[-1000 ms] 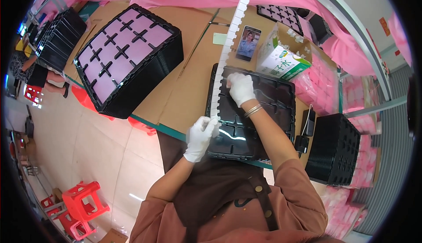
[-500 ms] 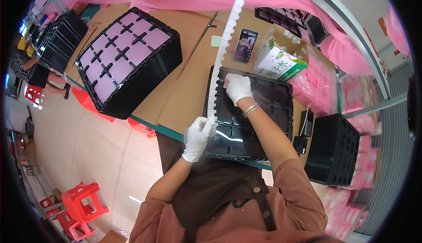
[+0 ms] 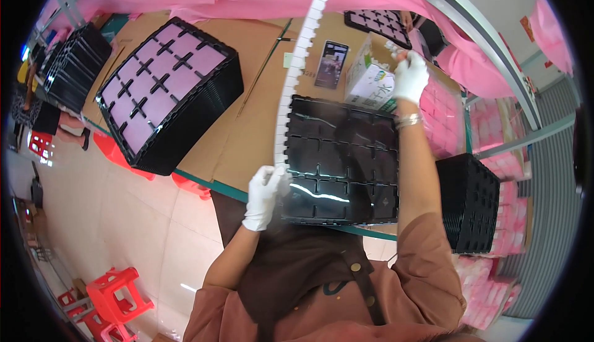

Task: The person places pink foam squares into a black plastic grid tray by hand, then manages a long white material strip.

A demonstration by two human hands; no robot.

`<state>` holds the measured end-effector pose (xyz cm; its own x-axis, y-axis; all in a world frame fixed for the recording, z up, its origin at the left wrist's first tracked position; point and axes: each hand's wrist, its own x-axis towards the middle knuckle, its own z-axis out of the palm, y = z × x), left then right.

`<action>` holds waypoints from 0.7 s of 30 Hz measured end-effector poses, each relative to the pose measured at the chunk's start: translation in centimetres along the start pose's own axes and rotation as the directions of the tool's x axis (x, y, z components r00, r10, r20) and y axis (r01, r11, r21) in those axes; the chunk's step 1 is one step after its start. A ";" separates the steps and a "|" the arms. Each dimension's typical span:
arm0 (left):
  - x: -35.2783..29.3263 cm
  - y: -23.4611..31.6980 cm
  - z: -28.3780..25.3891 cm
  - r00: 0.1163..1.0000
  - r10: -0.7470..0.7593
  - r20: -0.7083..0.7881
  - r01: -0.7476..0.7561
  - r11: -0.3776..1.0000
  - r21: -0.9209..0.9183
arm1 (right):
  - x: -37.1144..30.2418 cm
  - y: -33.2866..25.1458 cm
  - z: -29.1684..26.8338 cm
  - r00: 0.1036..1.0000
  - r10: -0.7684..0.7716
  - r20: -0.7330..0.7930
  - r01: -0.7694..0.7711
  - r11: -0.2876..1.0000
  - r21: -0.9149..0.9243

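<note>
A black plastic tray [image 3: 343, 162] with raised dividers lies in front of me at the table's near edge. Along its left side runs a long white notched strip [image 3: 299, 51], reaching beyond the tray's far edge. My left hand [image 3: 262, 198], in a white glove, pinches the strip's near end beside the tray's lower left corner. My right hand [image 3: 411, 81], also gloved, is over the open top of a white and green carton [image 3: 369, 85] holding small white pieces. Its fingers are drawn together; anything between them is too small to make out.
A phone [image 3: 331, 64] lies left of the carton. Farther left is a stack of black trays with pink sheets [image 3: 162, 85]. Another black tray stack [image 3: 468, 203] stands at right, near pink wrapped packs [image 3: 440, 116]. Red stools [image 3: 120, 297] are on the floor; a metal frame [image 3: 489, 32] arches overhead.
My right hand has gone from the tray's far left, beside the strip, rightward to above the carton. My left hand keeps its pinch on the strip's near end. The whole view has shifted slightly.
</note>
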<state>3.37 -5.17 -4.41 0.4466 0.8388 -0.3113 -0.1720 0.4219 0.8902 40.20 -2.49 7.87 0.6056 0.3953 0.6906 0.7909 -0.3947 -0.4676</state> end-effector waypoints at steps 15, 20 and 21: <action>1.4 3.8 -6.6 0.848 0.473 -0.240 -0.186 0.688 0.702 | -5.8 27.2 -1.3 0.864 0.128 0.487 0.094 0.909 -0.405; 0.9 4.2 -6.0 0.848 0.480 -0.225 -0.226 0.710 0.667 | -6.8 24.2 -1.9 0.789 0.454 0.414 -0.243 0.849 -0.468; 0.8 4.5 -5.7 0.842 0.482 -0.241 -0.237 0.732 0.638 | -6.6 22.6 -2.2 0.804 0.461 0.375 -0.248 0.833 -0.494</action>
<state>-1.99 -0.64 -2.57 0.0815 0.9929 0.0872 0.3288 -0.1093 0.9381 53.89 -15.90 -6.09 0.8847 0.4469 0.1330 0.4659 -0.8366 -0.2882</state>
